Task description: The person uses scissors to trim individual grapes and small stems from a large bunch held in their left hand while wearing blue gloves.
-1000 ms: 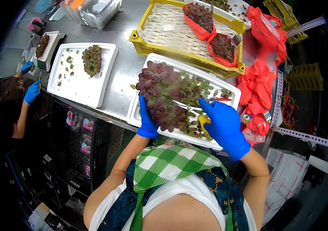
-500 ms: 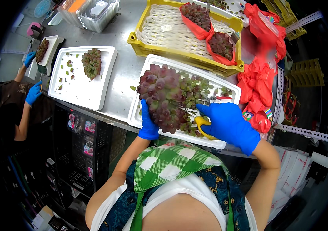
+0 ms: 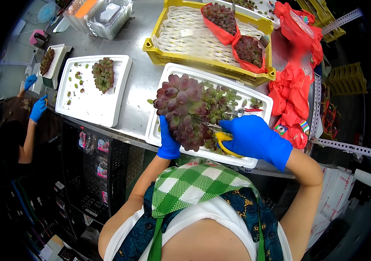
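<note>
A large bunch of purple-red grapes is held up over the near white tray. My left hand, in a blue glove, grips the bunch from its left underside; some of its fingers are hidden behind the grapes. My right hand, also blue-gloved, is closed round the yellow handles of a pair of scissors. Their blades reach toward the right side of the bunch, the tips partly hidden. Loose green and reddish grapes lie in the tray, with a red-handled pair of snips among them.
Behind the tray stands a yellow crate with white foam netting and two red-wrapped bunches. Red bags pile up on the right. Another white tray holds a bunch on the left. A co-worker's blue-gloved hand is near a scale.
My right hand and the scissors have shifted slightly left, closer to the bunch. The bunch has turned a little in my left hand. The co-worker's far hand has drawn back from the bunch on the scale.
</note>
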A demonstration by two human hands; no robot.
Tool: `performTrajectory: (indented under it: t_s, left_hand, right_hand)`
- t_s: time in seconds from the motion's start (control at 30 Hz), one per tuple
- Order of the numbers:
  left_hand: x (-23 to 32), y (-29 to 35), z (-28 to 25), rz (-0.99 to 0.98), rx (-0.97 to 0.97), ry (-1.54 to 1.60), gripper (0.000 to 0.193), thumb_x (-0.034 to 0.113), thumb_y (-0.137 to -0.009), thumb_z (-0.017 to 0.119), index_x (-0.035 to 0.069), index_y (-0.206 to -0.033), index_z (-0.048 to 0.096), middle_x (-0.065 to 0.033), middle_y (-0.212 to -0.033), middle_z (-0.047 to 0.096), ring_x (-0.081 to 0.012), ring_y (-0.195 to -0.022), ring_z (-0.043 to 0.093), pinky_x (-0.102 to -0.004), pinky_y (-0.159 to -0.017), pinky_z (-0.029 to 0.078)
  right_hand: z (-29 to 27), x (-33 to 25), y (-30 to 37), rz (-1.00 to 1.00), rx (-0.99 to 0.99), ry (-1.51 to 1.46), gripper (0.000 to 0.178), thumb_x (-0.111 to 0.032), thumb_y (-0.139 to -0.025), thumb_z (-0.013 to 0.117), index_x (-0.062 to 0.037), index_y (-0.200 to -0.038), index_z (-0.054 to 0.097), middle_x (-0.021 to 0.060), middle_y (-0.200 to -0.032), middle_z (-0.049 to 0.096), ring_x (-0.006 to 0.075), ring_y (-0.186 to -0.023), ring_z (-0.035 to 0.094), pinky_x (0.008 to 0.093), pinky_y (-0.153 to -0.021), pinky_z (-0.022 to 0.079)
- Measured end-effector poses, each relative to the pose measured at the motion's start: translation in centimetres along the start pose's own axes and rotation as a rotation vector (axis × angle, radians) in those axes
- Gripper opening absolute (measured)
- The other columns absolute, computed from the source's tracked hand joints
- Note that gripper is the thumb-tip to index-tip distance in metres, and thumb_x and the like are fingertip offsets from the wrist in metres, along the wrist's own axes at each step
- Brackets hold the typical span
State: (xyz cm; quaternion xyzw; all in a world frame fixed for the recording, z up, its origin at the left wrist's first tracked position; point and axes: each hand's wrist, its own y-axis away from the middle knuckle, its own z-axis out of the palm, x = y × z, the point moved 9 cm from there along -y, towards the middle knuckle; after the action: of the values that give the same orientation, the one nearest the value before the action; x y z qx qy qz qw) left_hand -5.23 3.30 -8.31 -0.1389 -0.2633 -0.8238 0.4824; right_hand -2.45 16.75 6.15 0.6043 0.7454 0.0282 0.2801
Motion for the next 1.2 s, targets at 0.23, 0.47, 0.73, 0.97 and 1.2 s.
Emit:
performTrajectory:
  t_s: [0.23, 0.47, 0.73, 0.97, 1.2]
  left_hand:
    - [0.1, 0.0, 0.1, 0.003, 0.020, -0.028, 0.057, 0.049, -0.087, 0.033, 0.010, -0.128, 0.030, -0.0095, -0.126, 0.038, -0.0242, -0.114, 0.042, -0.0387, -0.095, 0.036]
    - [0.0, -0.2, -0.1, -0.009, 0.039, -0.022, 0.059, 0.051, -0.086, 0.032, 0.010, -0.129, 0.029, -0.0098, -0.128, 0.036, -0.0252, -0.116, 0.040, -0.0396, -0.097, 0.035]
    - [-0.1, -0.4, 2.0, -0.079, -0.056, 0.062, 0.062, 0.053, -0.086, 0.028, 0.011, -0.131, 0.028, -0.0110, -0.130, 0.034, -0.0270, -0.116, 0.039, -0.0417, -0.096, 0.035]
    - [-0.5, -0.6, 2.7, -0.157, -0.044, -0.002, 0.066, 0.057, -0.084, 0.026, 0.011, -0.131, 0.026, -0.0120, -0.129, 0.035, -0.0279, -0.116, 0.040, -0.0429, -0.096, 0.035]
    - [-0.9, -1.6, 2.4, -0.181, -0.100, 0.178, 0.067, 0.058, -0.084, 0.024, 0.011, -0.132, 0.026, -0.0132, -0.129, 0.035, -0.0295, -0.115, 0.040, -0.0445, -0.095, 0.035]
  right_hand:
    - [0.5, -0.2, -1.1, 0.030, -0.188, 0.060, 0.031, -0.034, -0.073, 0.056, -0.0078, -0.089, 0.060, 0.0155, -0.065, 0.058, 0.0320, -0.061, 0.058, 0.0408, -0.054, 0.045]
    - [-0.5, -0.9, -1.7, -0.008, -0.186, 0.119, 0.026, -0.031, -0.068, 0.060, -0.0082, -0.081, 0.059, 0.0151, -0.065, 0.057, 0.0327, -0.062, 0.057, 0.0414, -0.054, 0.045]
    - [-0.8, -0.6, -0.7, -0.119, -0.034, 0.072, 0.027, -0.028, -0.067, 0.062, -0.0087, -0.084, 0.057, 0.0132, -0.065, 0.057, 0.0314, -0.061, 0.057, 0.0411, -0.055, 0.043]
    - [-1.6, 0.3, 2.0, -0.054, 0.057, -0.012, 0.025, -0.023, -0.066, 0.062, -0.0068, -0.083, 0.055, 0.0130, -0.067, 0.055, 0.0304, -0.063, 0.056, 0.0392, -0.056, 0.043]
    - [-1.1, 1.2, 2.9, 0.037, 0.065, -0.341, 0.045, -0.020, -0.070, 0.060, -0.0156, -0.114, 0.050, 0.0124, -0.083, 0.060, 0.0296, -0.071, 0.059, 0.0369, -0.060, 0.046]
